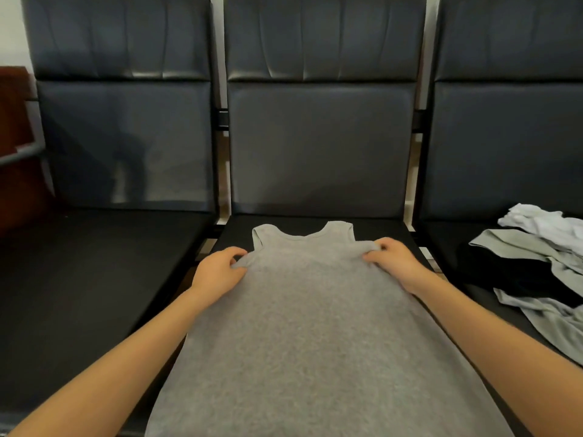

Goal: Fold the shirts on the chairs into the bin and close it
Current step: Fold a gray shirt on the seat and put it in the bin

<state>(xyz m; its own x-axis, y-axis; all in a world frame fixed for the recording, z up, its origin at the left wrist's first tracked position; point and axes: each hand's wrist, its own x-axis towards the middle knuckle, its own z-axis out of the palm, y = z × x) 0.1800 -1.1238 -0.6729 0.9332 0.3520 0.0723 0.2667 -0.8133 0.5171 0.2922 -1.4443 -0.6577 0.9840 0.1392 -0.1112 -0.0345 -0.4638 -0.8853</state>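
The grey shirt (315,310) on the middle chair (318,146) is being pinched by the left hand (217,271) at 10 o'clock and the right hand (391,260) at 2 o'clock.

Two bare forearms reach forward from the bottom corners, angling inward. The left hand (219,271) sits palm down, fingers curled, thumb and fingertips pinching a fold of a grey shirt (315,326) at its left edge. The right hand (392,261) mirrors it, fingers curled, pinching the shirt's right edge.
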